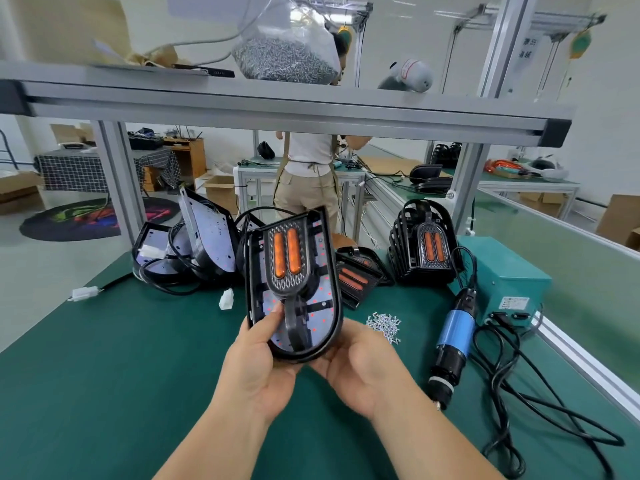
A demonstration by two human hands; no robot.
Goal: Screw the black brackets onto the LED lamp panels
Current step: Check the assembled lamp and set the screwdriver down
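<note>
Tabletop (pixel 104 358) is green, in a big work room, with a grey shelf (pixel 277 102) overhead. 2 hands hold 1 lamp panel (pixel 323 317) up over the middle, a black bracket (pixel 289 258) lying on it. The left hand (pixel 256 368) grips its left edge, thumb on top; the right hand (pixel 360 372) holds its bottom edge. Screws (pixel 384 323) and a blue screwdriver (pixel 453 337) lie to the right, by the table's metal edge rail (pixel 571 351); more panels (pixel 207 237) sit behind.

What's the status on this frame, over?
Left hand, right hand gripping lamp panel by its lower end, off the mat. Screwdriver idle on mat; screws beside. Nothing obstructing.
</note>
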